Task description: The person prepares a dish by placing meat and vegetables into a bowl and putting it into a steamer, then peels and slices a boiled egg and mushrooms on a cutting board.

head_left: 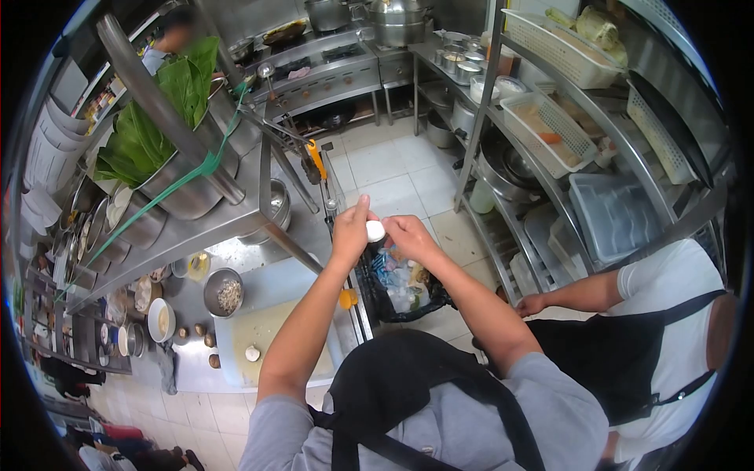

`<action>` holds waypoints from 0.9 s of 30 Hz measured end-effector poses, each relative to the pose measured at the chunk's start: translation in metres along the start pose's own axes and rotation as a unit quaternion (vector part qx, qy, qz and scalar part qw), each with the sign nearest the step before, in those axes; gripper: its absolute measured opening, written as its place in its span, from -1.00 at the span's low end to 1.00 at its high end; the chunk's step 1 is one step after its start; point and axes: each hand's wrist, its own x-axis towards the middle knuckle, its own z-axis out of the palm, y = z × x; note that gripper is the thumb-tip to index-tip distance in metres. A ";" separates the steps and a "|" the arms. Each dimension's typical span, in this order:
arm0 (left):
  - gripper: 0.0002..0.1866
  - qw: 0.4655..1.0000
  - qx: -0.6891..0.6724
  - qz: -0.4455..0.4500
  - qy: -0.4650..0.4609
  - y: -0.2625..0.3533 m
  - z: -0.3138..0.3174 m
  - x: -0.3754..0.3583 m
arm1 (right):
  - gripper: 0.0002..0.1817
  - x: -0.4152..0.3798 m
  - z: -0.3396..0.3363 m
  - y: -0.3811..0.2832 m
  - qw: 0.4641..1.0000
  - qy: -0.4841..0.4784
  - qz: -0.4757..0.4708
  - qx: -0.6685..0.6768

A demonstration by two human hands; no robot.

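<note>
My left hand is closed round a pale, round mushroom, its thumb pointing up. On the mushroom's other side, my right hand pinches at its edge with bent fingers. Both hands are over a bin lined with a black bag, which holds crumpled plastic and scraps. Another pale round mushroom lies on the cutting board to the left. Several brown round mushrooms sit beside the board. A metal bowl of chopped pieces stands at the board's far edge.
A steel shelf with pots and green leaves overhangs the counter on the left. A rack with white baskets stands on the right. A co-worker in a black apron is close at my right. Stoves line the back.
</note>
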 end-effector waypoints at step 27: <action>-0.66 0.984 -0.151 -0.089 -0.032 -0.010 0.014 -0.011 | -0.67 0.001 0.006 0.011 0.987 0.100 -0.098 -0.073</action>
